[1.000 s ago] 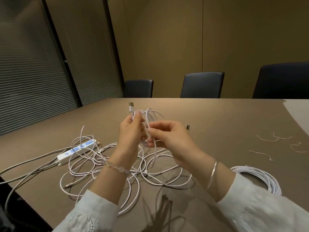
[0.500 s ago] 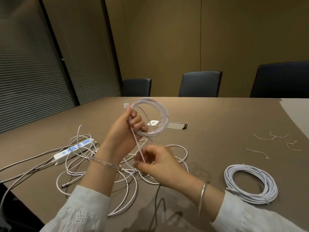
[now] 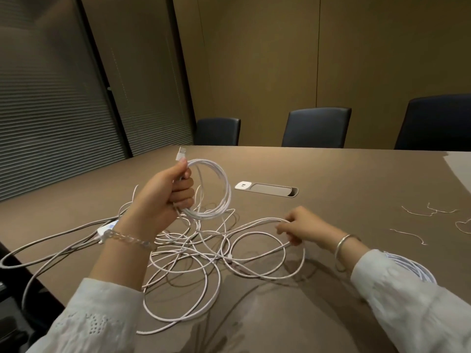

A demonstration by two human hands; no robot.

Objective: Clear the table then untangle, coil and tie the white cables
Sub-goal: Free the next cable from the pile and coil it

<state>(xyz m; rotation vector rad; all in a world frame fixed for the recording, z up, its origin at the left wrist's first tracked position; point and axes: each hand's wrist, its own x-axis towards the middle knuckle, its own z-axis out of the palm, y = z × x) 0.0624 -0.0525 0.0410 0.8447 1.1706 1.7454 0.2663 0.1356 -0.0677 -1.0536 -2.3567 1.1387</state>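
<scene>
Gripping a small coil (image 3: 211, 189) of white cable in the left hand (image 3: 163, 197), fingers wrapped tight around one side of the loops, connector plug (image 3: 181, 153) sticking up past the thumb, coil raised above the table (image 3: 344, 174). Pinching a loose strand with the right hand (image 3: 298, 226), fingers closed on it low near the tabletop, well apart from the left. Lying spread between and below both hands: tangled white cable (image 3: 204, 263), many overlapping loops on the brown surface. Sitting partly hidden behind the right sleeve: finished coil (image 3: 413, 270). Lying scattered at far right: thin wire ties (image 3: 420, 212). Peeking out behind the left wrist: white power strip (image 3: 105, 229), grey cords trailing off the table's left edge. Sitting mid-table beyond the hands: recessed socket panel (image 3: 267, 189). Standing along the far side: dark chairs (image 3: 316, 127).
</scene>
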